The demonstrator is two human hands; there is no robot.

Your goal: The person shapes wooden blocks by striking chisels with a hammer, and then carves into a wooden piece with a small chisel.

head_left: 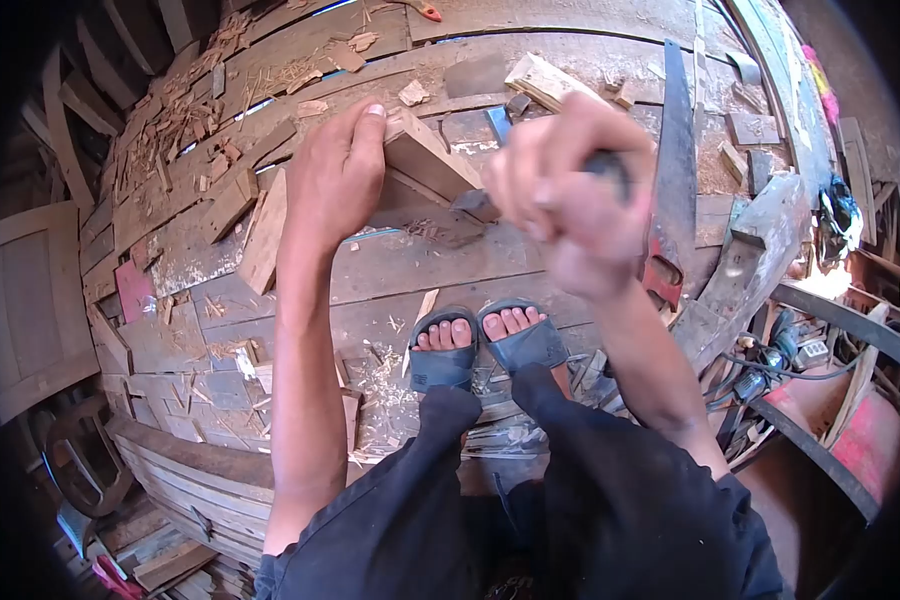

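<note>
My left hand (335, 175) grips the near-left end of a thick wooden piece (440, 165), thumb along its top and the other fingers mostly hidden. The wood is tilted above the plank floor. My right hand (575, 190), smeared by motion, is closed round a dark handle (607, 168) at the right of the wood. The kind of tool cannot be made out. A small dark block-like part (475, 205) shows at the right end of the wood, below my right hand; whether it belongs to the tool is unclear.
A handsaw (677, 150) with a red handle lies to the right. Wood offcuts (232, 205) and shavings litter the planks. My sandalled feet (445, 345) stand close below. A power tool with a cord (760, 375) lies at lower right, and a panelled door (35, 310) leans at left.
</note>
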